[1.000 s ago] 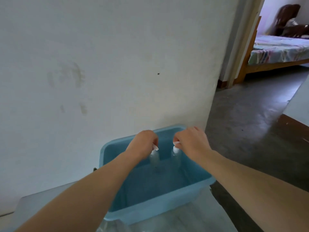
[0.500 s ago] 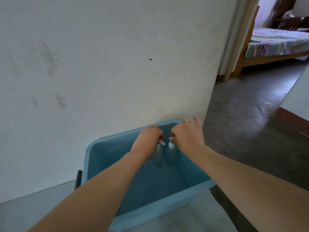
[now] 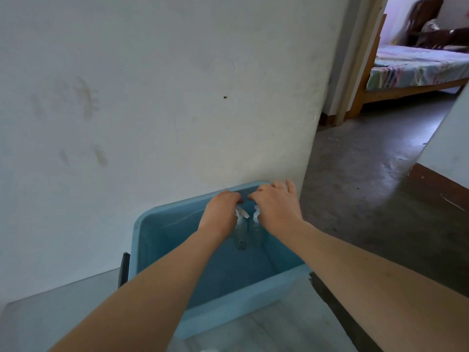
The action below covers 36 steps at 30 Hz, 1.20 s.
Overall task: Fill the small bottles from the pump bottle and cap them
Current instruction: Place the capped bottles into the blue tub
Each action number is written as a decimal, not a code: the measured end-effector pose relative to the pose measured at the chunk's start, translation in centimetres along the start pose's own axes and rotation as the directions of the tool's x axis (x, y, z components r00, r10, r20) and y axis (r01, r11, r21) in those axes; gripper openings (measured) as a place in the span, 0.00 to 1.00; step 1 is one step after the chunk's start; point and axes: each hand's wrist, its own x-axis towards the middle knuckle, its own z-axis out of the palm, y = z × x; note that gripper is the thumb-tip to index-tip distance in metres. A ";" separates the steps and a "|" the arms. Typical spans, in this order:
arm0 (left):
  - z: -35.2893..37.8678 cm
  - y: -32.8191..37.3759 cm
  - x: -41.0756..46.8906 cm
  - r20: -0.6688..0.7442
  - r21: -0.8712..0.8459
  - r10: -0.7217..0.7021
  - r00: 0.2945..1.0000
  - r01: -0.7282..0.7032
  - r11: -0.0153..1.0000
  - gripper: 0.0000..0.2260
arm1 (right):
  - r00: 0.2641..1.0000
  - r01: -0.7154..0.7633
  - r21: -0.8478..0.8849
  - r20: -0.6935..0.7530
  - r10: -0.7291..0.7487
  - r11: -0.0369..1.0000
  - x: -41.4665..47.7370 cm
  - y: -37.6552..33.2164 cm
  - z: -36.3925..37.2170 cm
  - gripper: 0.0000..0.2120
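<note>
The person is reaching both bare forearms out over a pale glossy worktop (image 3: 63,308) and down into a blue plastic tub (image 3: 162,214) that is sitting at the worktop's far edge, against a white wall (image 3: 152,97).

The left hand (image 3: 220,212) is hanging over the middle of the tub with its fingers curled under. Its grip is pinching the white cap of the left small bottle (image 3: 241,231), a clear bottle that is hanging upright inside the tub. Motion blur is hiding whether its base is touching the tub floor.

The right hand (image 3: 276,207) is working just beside the left, the two hands nearly touching above the bottles. Its grip is pinching the white top of the right small bottle (image 3: 256,232) at the thumb side, while its outer fingers are lying straighter and pointing towards the tub's far rim. This clear bottle is also hanging upright, close beside the left one. The two bottles are sitting in the far half of the tub, near the wall.

To the right, a dark polished floor (image 3: 368,179) is stretching away to a doorway, where a wooden-framed bed (image 3: 418,69) with a patterned sheet is showing.
</note>
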 end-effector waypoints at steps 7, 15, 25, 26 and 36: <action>-3.2 0.1 -5.0 0.009 -0.147 -0.071 0.997 0.072 0.987 0.18 | 0.993 0.106 0.295 -0.076 -0.087 0.950 -4.1 -0.1 -3.8 0.23; -8.6 2.3 -12.5 -0.055 -0.266 -0.092 0.994 0.075 0.961 0.10 | 0.983 0.175 0.450 -0.136 -0.126 0.876 -11.2 -1.5 -7.4 0.17; -9.6 3.4 -23.8 0.076 -0.287 -0.093 0.993 0.111 0.951 0.09 | 0.991 0.031 0.680 0.074 -0.111 0.733 -22.1 -5.3 -7.3 0.10; -9.1 3.1 -24.6 0.091 -0.276 -0.097 0.991 0.119 0.954 0.09 | 0.986 0.014 0.673 0.112 -0.121 0.740 -22.8 -5.5 -6.7 0.10; -4.6 4.1 -28.3 0.190 -0.081 -0.012 0.982 0.028 0.996 0.18 | 0.952 -0.089 0.538 0.293 -0.087 0.838 -26.3 -6.9 -3.6 0.14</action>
